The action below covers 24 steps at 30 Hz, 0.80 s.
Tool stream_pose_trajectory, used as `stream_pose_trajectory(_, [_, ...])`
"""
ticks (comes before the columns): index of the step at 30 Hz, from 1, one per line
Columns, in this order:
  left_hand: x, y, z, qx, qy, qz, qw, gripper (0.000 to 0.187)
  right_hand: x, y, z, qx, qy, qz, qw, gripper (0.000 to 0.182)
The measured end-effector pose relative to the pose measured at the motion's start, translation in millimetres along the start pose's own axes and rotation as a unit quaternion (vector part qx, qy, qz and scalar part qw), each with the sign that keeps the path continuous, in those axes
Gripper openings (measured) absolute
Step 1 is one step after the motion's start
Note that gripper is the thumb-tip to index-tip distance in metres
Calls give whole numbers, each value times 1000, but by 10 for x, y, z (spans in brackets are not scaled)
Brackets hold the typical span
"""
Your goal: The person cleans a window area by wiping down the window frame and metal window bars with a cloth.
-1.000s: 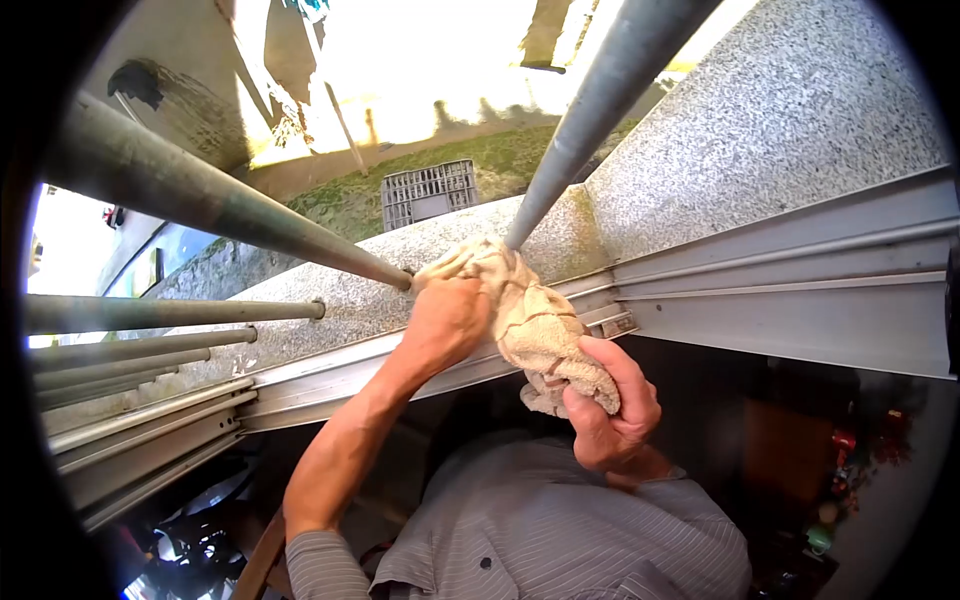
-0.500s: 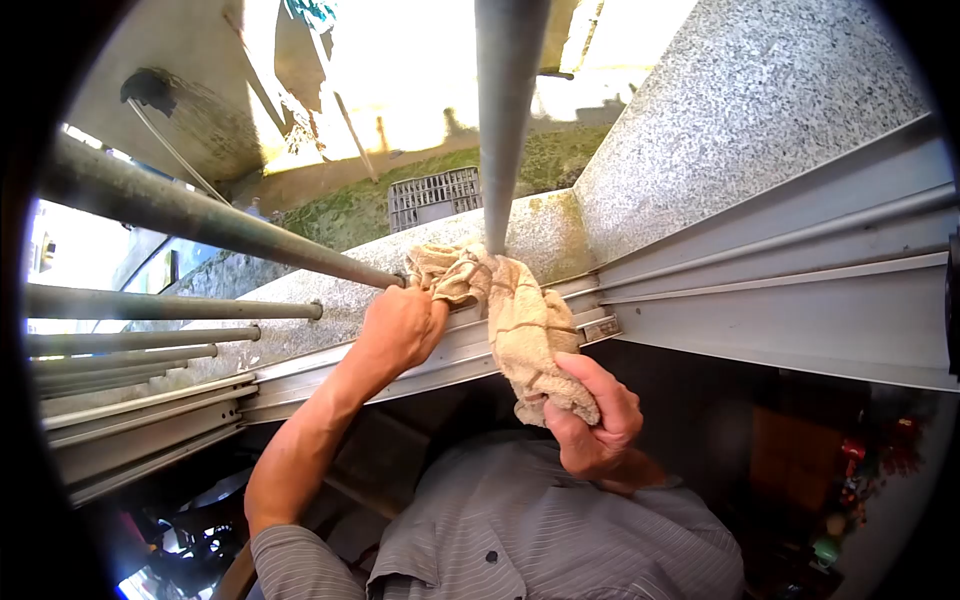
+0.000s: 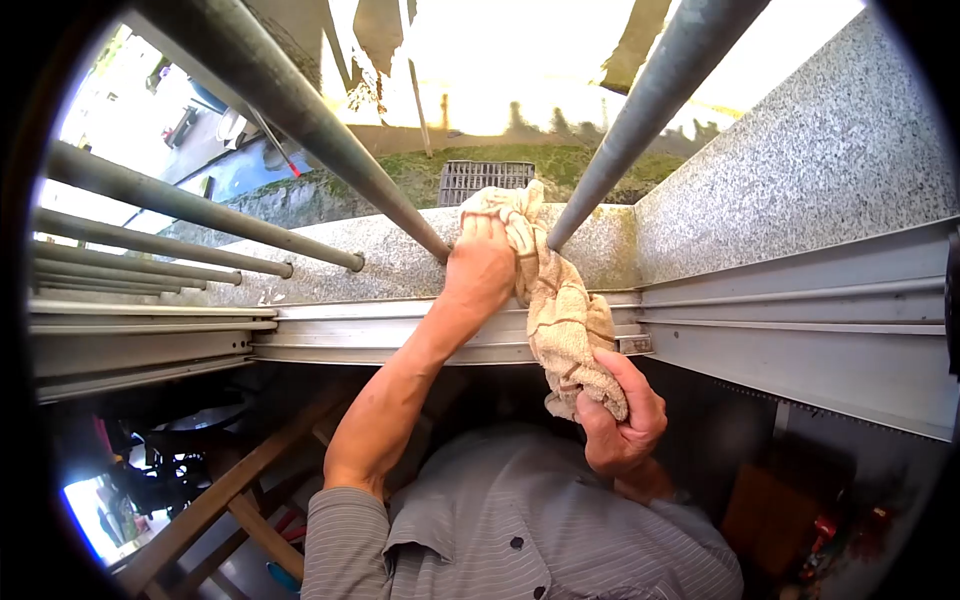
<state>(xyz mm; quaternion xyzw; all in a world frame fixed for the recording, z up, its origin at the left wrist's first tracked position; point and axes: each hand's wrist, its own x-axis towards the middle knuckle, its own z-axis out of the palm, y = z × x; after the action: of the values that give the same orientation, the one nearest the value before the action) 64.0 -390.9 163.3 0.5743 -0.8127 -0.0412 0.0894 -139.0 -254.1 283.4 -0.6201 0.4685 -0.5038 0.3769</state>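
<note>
A beige terry towel (image 3: 567, 315) with brown stripes, bunched and twisted, runs behind and beside the foot of an upright metal bar (image 3: 650, 115). My left hand (image 3: 482, 265) grips its far end over the granite sill (image 3: 610, 240), fingers bent over the fabric, between that bar and another metal bar (image 3: 310, 120) to the left. Nearer my chest, my right hand (image 3: 628, 425) pinches the towel's near end between thumb and fingers. The middle of the towel hangs across the aluminium window track (image 3: 400, 330).
More bars (image 3: 200, 205) line the sill on the left. A speckled stone wall (image 3: 790, 150) and a metal window frame (image 3: 800, 330) stand at right. Outside lies a grey plastic crate (image 3: 487, 180) on mossy ground. Indoors at lower left is a wooden frame (image 3: 240, 490).
My left hand has moved forward over the sill with the towel's far end, its fingers now reaching farther out. My right hand keeps its pinch. The whole view has shifted and turned.
</note>
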Motion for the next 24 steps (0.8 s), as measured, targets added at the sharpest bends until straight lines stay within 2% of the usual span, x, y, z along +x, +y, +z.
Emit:
stream_pose_trajectory(1, [-47, 37, -15, -11, -44, -16, 999, 28, 4, 8, 1, -5, 2, -14, 1000, 37])
stream_pose_trajectory(4, [-163, 129, -20, -47, -16, -43, 998, 21, 34, 23, -9, -14, -4, -29, 999, 36])
stream_pose_trajectory(7, [-105, 184, -107, -40, 2, -74, 996, 28, 82, 15, 23, 18, -9, -15, 1000, 36])
stream_pose_trajectory(9, [44, 129, -13, -5, 27, -126, 992, 41, 113, 30, 30, 10, -17, -18, 1000, 37])
stream_pose_trajectory(10, [86, 87, 74, 45, 85, -120, 988, 44, 111, 25, 30, 5, -19, -17, 1000, 37])
stream_pose_trajectory(13, [279, -40, 302, 49, 136, -148, 978, 37, 130, 21, 34, 12, -26, -18, 999, 37])
stream_pose_trajectory(14, [295, -92, 350, 39, 103, -142, 984, 37, 115, 22, 27, 11, -23, -22, 999, 37])
stream_pose_trajectory(17, [152, 49, -20, 136, -50, -52, 988, 38, 63, 65, 0, 5, -16, -32, 999, 37])
stream_pose_trajectory(18, [95, 104, -98, 2, -52, -87, 995, 35, 17, 105, -16, 1, -14, -32, 999, 37])
stream_pose_trajectory(21, [-62, 165, 67, -64, 57, -108, 990, 27, -21, 100, -34, 9, -15, -9, 1000, 37])
stream_pose_trajectory(24, [79, 137, 165, 32, 56, -119, 991, 35, -3, 83, -36, 9, -27, 5, 1000, 37])
